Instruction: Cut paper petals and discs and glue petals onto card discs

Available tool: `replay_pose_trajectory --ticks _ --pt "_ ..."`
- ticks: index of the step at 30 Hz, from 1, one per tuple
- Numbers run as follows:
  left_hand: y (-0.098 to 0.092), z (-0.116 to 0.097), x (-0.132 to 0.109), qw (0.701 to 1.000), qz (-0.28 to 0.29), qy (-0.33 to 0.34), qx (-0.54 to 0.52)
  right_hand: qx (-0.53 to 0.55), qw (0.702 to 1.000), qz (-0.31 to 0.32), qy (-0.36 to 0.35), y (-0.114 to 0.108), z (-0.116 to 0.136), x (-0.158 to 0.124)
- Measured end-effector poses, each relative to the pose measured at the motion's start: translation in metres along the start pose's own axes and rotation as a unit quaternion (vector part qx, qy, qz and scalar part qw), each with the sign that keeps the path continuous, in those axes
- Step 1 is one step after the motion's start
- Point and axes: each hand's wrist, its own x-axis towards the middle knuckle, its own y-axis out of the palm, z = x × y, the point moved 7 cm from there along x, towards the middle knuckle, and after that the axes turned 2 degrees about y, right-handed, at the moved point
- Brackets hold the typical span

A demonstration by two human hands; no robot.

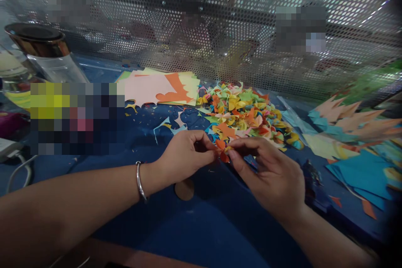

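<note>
Both of my hands meet over a blue table cover. My left hand, with a silver bangle on its wrist, is closed in a pinch on a small folded orange paper piece. My right hand pinches the same piece from the other side, fingers curled. Just behind my fingers lies a heap of small folded paper pieces in orange, yellow, green and pink.
A stack of cut coloured paper sheets lies at the back. Cut blue and peach sheets spread at the right. A glass jar with a dark lid stands far left. A perforated metal screen closes the back. A small round disc lies below my left hand.
</note>
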Motion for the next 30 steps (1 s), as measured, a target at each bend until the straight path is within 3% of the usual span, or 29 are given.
replay_pose_trajectory --ticks 8,23,30 --pt "-0.007 -0.006 0.001 0.995 -0.034 0.063 0.066 0.005 0.999 0.019 0.032 0.001 -0.01 -0.001" --pt "-0.015 -0.013 0.001 0.99 -0.082 0.079 0.081 0.051 0.992 0.044 0.102 0.009 -0.023 -0.003" --pt "-0.02 -0.016 0.005 0.976 -0.103 0.129 0.144 0.032 0.997 0.04 0.064 0.003 -0.012 -0.003"
